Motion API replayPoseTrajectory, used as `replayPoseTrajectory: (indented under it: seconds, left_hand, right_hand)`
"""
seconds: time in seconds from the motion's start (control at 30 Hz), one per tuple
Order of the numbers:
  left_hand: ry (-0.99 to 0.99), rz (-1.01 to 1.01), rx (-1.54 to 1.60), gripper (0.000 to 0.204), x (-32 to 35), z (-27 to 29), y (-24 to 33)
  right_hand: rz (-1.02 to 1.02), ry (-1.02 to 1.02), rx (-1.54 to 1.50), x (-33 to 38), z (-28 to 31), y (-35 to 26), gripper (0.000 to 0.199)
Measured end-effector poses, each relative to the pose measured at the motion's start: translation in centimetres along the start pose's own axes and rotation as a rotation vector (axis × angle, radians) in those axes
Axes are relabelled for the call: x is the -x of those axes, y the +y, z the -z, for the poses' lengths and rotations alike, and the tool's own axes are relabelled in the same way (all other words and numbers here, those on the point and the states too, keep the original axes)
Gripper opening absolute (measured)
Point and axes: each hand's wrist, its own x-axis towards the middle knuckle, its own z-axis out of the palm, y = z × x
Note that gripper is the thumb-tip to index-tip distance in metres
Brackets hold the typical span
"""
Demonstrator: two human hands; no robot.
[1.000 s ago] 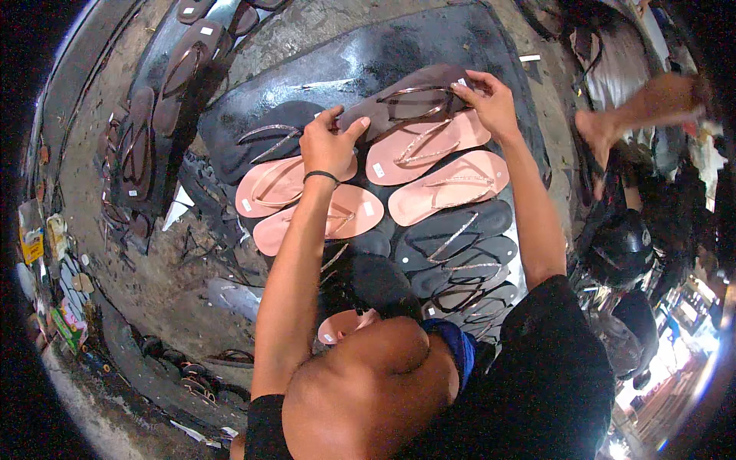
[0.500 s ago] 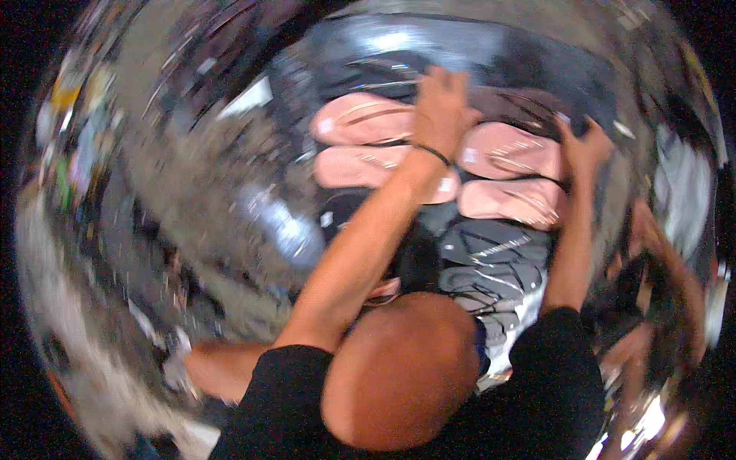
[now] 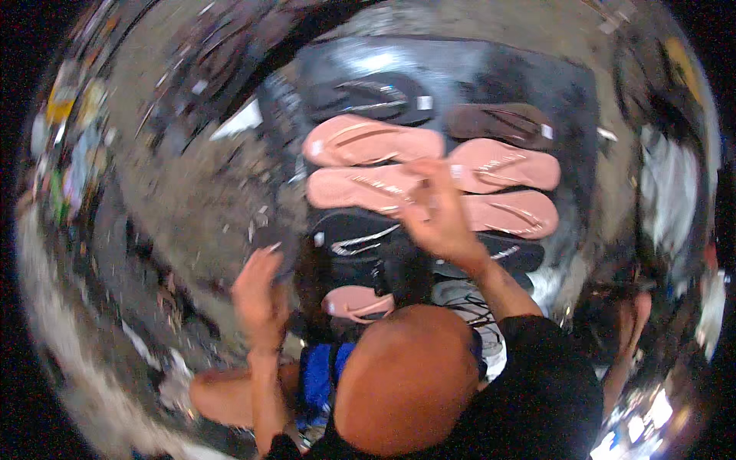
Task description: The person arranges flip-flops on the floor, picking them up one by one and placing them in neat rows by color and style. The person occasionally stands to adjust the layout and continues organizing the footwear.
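At the lower left, my left hand [image 3: 259, 299] is closed on a dark flip-flop [image 3: 274, 244], blurred, beside the black sheet. My right hand [image 3: 445, 218] hovers over the middle of the rows, its fingers loosely apart and smeared by motion; I see nothing in it. Below and around it lie pink flip-flops: a left pair with an upper one [image 3: 368, 143] and a lower one [image 3: 345, 188], and a right pair with an upper one [image 3: 510, 165] and a lower one [image 3: 517, 213]. Behind them rest a black flip-flop [image 3: 360, 98] and a brown flip-flop [image 3: 494, 124].
A shiny black sheet [image 3: 575, 100] lies under the footwear. Nearer me are a black flip-flop [image 3: 349, 234], another pink flip-flop [image 3: 356, 301] and pale footwear with dark straps [image 3: 464, 295]. A white scrap [image 3: 241, 120] lies on the ground at the left.
My left hand has come back from the far rows to the lower left and now holds a dark flip-flop. My right hand has moved from the right edge to the middle, nearer me.
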Motion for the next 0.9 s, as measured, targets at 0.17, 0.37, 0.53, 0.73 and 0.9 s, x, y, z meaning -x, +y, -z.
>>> replayPoseTrajectory:
  seconds: [0.17, 0.37, 0.53, 0.73, 0.9]
  left_hand:
    - [0.440, 0.486, 0.954, 0.027, -5.0, 5.4, 2.7]
    - [-0.012, 0.328, 1.170, 0.048, -17.3, -4.5, 5.3]
    - [-0.126, 0.283, 1.266, 0.050, -27.7, -14.4, 10.5]
    - [-0.224, 0.244, 0.732, 0.045, -32.0, -18.8, 12.7]
    - [-0.277, 0.247, 0.642, 0.046, -32.3, -18.7, 12.2]
  right_hand:
    - [0.031, -0.370, -0.269, -0.4, 2.6, -3.0, 0.074]
    - [-0.615, -0.030, -0.614, -2.7, 13.2, -0.2, 0.054]
    - [-0.432, 0.319, -0.542, -8.2, 20.6, 8.1, 0.046]
    - [-0.455, 0.520, -0.169, -10.5, 22.6, 18.7, 0.060]
    - [-0.447, 0.559, 0.031, -10.4, 21.4, 18.7, 0.066]
